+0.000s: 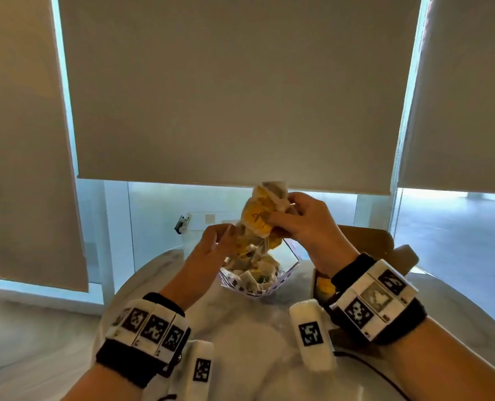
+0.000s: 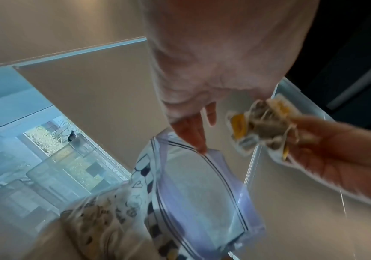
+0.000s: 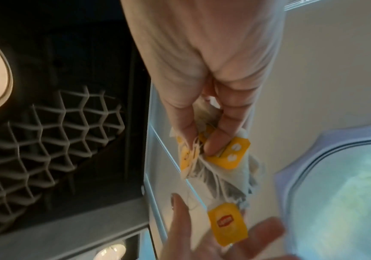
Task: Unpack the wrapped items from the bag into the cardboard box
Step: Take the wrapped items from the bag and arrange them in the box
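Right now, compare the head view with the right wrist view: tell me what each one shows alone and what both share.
Head view only: the clear bag on the marble table, the cardboard box behind the right wrist, and the roller blinds. Right wrist view only: a red logo on a dangling yellow tag. Both: the right hand gripping the clump of wrapped items, with the left hand beside it.

A clear, glossy plastic zip bag (image 1: pixel 259 280) with a printed pattern is seen on the table (image 1: pixel 240 328), whose top looks like smooth, pale marble. The tea bags (image 1: pixel 259 218) are of thin, crumpled matt paper with glossy yellow paper tags. The box (image 1: pixel 379 241) is of matt brown cardboard. The roller blinds (image 1: pixel 240 88) are of matt woven cloth.
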Motion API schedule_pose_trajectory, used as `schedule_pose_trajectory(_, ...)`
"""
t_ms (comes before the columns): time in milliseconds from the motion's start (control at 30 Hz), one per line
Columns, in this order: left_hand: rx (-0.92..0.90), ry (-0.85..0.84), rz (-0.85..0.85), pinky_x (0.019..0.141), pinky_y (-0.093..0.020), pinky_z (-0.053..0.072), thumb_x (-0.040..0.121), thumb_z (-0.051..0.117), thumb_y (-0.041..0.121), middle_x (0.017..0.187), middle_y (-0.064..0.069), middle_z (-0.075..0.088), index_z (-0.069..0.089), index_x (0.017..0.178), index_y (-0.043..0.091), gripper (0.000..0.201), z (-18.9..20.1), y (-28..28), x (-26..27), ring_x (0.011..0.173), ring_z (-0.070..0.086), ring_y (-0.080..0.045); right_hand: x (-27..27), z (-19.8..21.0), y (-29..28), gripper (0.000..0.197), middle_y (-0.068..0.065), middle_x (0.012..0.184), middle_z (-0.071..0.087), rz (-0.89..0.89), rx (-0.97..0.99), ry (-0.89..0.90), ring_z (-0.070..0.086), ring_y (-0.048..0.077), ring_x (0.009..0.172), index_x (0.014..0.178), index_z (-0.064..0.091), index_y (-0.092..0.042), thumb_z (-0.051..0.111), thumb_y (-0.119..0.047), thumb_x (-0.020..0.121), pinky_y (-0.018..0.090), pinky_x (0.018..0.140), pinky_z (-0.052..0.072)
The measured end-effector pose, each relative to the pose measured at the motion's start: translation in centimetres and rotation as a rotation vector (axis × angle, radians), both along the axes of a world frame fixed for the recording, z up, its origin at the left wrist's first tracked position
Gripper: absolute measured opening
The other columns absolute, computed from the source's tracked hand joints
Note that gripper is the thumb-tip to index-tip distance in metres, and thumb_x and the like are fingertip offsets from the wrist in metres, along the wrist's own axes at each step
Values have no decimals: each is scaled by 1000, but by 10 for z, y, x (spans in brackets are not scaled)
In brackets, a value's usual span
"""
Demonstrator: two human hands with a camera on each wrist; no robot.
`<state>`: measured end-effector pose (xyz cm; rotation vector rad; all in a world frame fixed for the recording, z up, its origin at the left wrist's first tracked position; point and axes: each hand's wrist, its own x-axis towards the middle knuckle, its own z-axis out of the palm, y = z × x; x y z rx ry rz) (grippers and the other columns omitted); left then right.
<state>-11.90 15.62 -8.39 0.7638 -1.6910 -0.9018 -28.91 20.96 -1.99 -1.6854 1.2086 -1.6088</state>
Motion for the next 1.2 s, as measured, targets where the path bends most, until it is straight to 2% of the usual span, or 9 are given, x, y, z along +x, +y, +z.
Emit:
schedule_pose_trajectory(100,287,123,-271,75,-33,56,30,53,94,116,-10,64,52,118,30,109,-8,-3,-15,95,68,-23,-1,3,2,22,8,93,71,125,18,-206,71,20,80,105,61,-7,67,-11,84,26,71,58)
schedule_pose_trajectory(233,430,304,-560,97,-55,45,54,54,83,132,-14,56,50,133,25,98,-8,5,-31,120,53,-38,-3,-19,-9,29,15,98,70,109,105,-206,70,21,78,110,62,-1,68,-11,83,26,68,56)
schedule_pose_trajectory(400,394,371,-447,95,-55,45,66,65,68,136,-12,52,33,142,28,92,-6,4,-47,120,55,-33,-17,-43,-14,29,14,92,68,134,210,-287,66,14,71,111,61,4,64,-10,86,26,66,54)
schedule_pose_trajectory(667,503,441,-455,79,-51,55,75,68,23,113,-16,64,54,126,13,54,-29,-2,-72,88,68,-28,-29,-59,-17,32,11,89,68,139,287,-57,67,13,72,112,57,2,65,3,81,24,65,57)
schedule_pose_trajectory(833,498,458,-428,89,-52,47,79,64,33,112,-16,65,64,116,17,40,-38,-8,-67,91,62,-29,-34,-65,-17,32,10,100,66,56,293,-10,68,22,87,108,56,-14,70,-6,80,38,81,58)
schedule_pose_trajectory(967,497,502,-364,97,-53,45,84,64,33,119,-17,64,60,121,11,43,-39,-8,-65,107,61,-35,-33,-64,-15,6,17,86,69,-34,229,-30,70,22,65,86,65,-9,61,-5,88,31,67,60)
schedule_pose_trajectory(1067,492,559,-343,73,-35,58,87,60,21,101,-11,70,67,108,11,24,-39,-7,-66,89,68,-24,-31,-65,-15,11,13,72,67,-84,187,-120,67,16,52,83,63,-10,57,-6,91,24,55,58)
schedule_pose_trajectory(1133,523,614,-343,50,-19,53,86,59,14,78,-5,71,68,92,13,11,-37,-5,-66,64,67,-12,-32,-65,-16,13,9,70,67,-117,181,-211,67,17,52,82,62,-12,55,-7,92,24,56,58)
schedule_pose_trajectory(1200,553,640,-361,41,-14,47,86,57,10,70,-3,67,65,86,12,9,-35,-3,-67,50,63,-7,-31,-65,-16,14,9,70,67,-109,188,-254,66,18,52,81,62,-13,55,-8,92,25,57,58)
